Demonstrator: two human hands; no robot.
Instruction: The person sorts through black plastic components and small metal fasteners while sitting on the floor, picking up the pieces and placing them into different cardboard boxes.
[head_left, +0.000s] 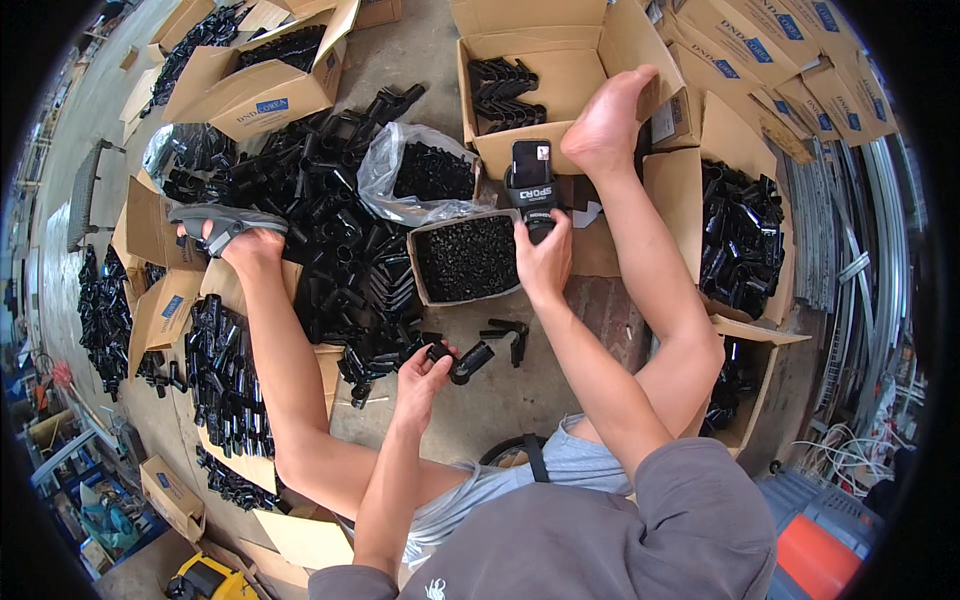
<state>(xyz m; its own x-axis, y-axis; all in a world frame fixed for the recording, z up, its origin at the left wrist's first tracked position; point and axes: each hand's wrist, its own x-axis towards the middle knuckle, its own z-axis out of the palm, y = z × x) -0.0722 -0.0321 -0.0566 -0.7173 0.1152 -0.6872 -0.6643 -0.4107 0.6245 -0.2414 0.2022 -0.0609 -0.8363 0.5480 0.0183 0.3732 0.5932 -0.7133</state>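
- While the left hand (422,382) is closed in a pinch, thumb against bent fingers, it has hold of a black fitting (438,352) at the near edge of the dark heap (345,215) on the floor.
- Just right of that grip is an elbow joint (472,362); whether it touches the held piece, I cannot tell.
- Farther and to the right, the right hand (545,262) has its fingers bent at the near end of a black sandal (533,196), just beside the small-parts box (462,221); how far they are open, and whether they hold anything, cannot be made out.
- A phone (531,160) lies toward the sandal's far end, so the right fingers would do best with small, light movements there.
- For good handling, the left pinch should stay firm but leave the fitting's end uncovered, since the smooth-looking surface might let it turn.
- Bringing the right hand back over the bare floor, rather than across the open box, would probably avoid spilling small parts.
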